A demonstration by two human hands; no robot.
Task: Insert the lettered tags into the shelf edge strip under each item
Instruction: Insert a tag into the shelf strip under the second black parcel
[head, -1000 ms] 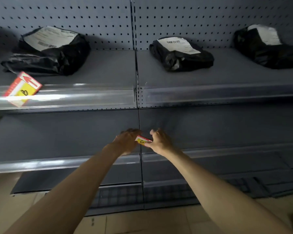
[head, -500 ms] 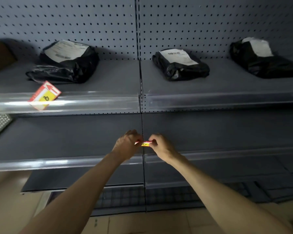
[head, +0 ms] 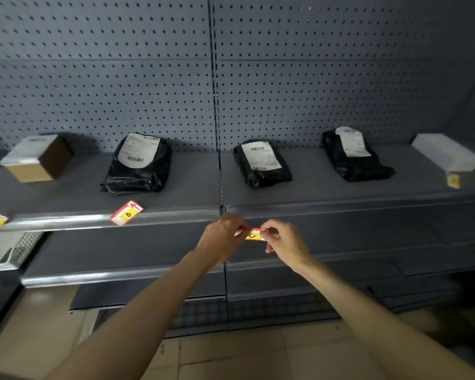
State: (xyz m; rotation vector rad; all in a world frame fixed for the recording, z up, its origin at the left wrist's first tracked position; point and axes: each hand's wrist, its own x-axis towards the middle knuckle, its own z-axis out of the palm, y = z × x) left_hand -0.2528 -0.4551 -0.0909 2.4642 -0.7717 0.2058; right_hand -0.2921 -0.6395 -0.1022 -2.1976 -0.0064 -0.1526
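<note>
A dark grey pegboard wall (head: 148, 78) rises behind the shelving, split by a vertical post (head: 214, 78). Grey metal shelves (head: 66, 193) run in tiers below it — light glints along the left edges. The floor (head: 231, 357) is pale beige tile, dim at right.

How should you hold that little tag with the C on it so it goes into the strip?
Pinch the C tag by its two short ends, left hand from the left, right hand from the right, as now. It is thin, wide and lying level, so end grips leave its long top edge free to slide into the shelf edge strip above.
</note>
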